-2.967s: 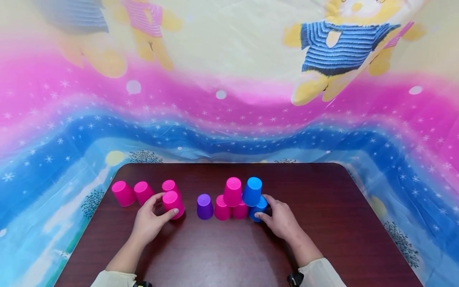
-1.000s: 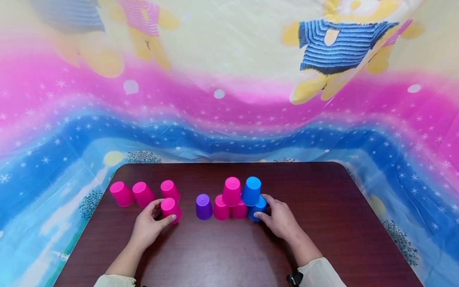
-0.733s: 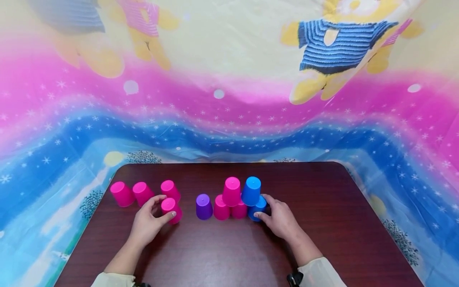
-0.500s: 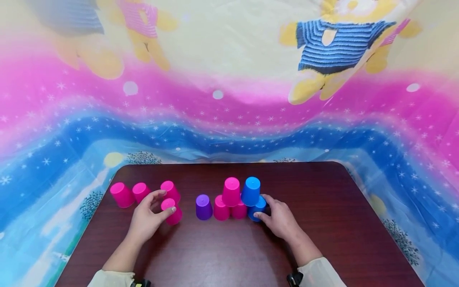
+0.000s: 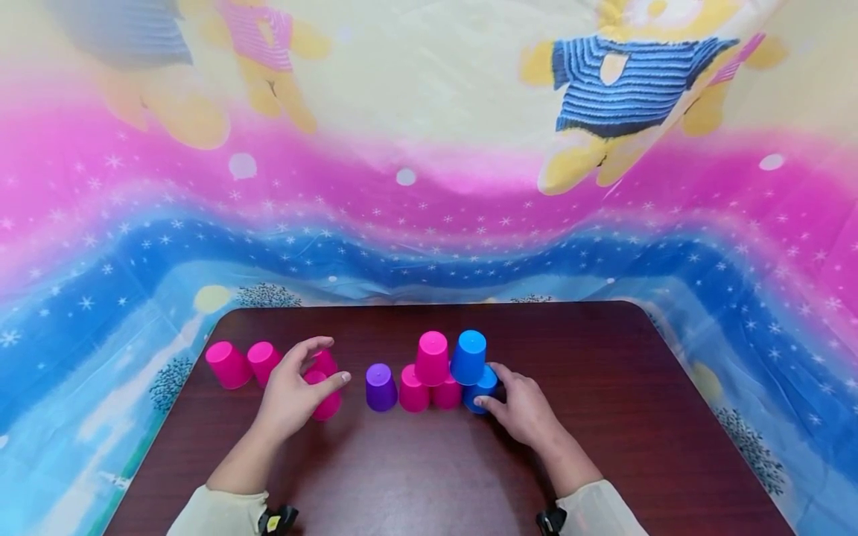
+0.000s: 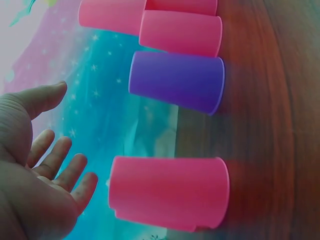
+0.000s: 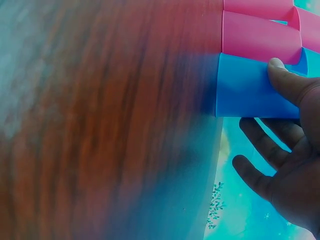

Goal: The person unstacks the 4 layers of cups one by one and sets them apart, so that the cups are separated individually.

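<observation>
My left hand (image 5: 288,394) is raised with thumb and fingers spread, holding nothing. In the head view it partly hides a front pink cup (image 5: 326,406) and another pink cup (image 5: 326,362) just behind. The left wrist view shows a gap between the hand (image 6: 40,175) and the nearest pink cup (image 6: 170,192). My right hand (image 5: 526,409) grips the lower blue cup (image 5: 484,383), thumb on its near side. On top of the lower row stand an upside-down pink cup (image 5: 432,359) and an upper blue cup (image 5: 468,359).
Just left of the stack stands a purple cup (image 5: 380,390). Two pink cups form the stack's lower row, including one pink cup (image 5: 414,390) beside the purple one. Farther left are a pink cup (image 5: 228,366) and its pink neighbour (image 5: 263,362). A patterned curtain surrounds the dark table (image 5: 415,461).
My left hand moved the front pink cup slightly toward me, then let go and rose, shifting right over it. My right hand has stayed on the lower blue cup.
</observation>
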`<action>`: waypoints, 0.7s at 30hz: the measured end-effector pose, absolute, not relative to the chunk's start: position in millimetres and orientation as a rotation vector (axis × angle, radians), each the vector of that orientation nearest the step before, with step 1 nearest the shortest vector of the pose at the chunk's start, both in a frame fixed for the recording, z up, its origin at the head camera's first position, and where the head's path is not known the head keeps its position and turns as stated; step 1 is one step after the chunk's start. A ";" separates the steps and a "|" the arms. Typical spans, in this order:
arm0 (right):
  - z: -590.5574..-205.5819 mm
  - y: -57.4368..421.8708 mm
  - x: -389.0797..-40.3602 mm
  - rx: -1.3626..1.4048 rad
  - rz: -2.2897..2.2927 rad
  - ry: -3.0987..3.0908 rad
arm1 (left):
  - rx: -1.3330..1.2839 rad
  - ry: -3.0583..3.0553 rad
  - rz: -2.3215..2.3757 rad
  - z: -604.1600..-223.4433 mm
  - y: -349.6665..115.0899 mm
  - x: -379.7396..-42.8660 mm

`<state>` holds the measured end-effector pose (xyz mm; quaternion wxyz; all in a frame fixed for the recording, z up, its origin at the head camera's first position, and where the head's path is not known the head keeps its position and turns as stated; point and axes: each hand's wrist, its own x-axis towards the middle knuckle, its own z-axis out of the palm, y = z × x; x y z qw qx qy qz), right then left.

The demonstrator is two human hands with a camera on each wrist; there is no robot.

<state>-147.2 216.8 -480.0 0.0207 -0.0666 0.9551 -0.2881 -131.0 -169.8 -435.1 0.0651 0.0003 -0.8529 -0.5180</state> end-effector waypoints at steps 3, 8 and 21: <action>-479.9 217.1 -147.3 -0.205 -0.898 2.960 | -0.034 -2.580 -1.550 -431.9 -163.4 -134.2; -481.2 216.9 -146.9 -0.198 -0.891 2.963 | -0.121 -2.544 -1.596 -427.9 -149.4 -140.5; -478.8 216.9 -147.3 -0.196 -0.872 2.968 | -0.292 -2.442 -1.797 -411.0 -106.8 -151.9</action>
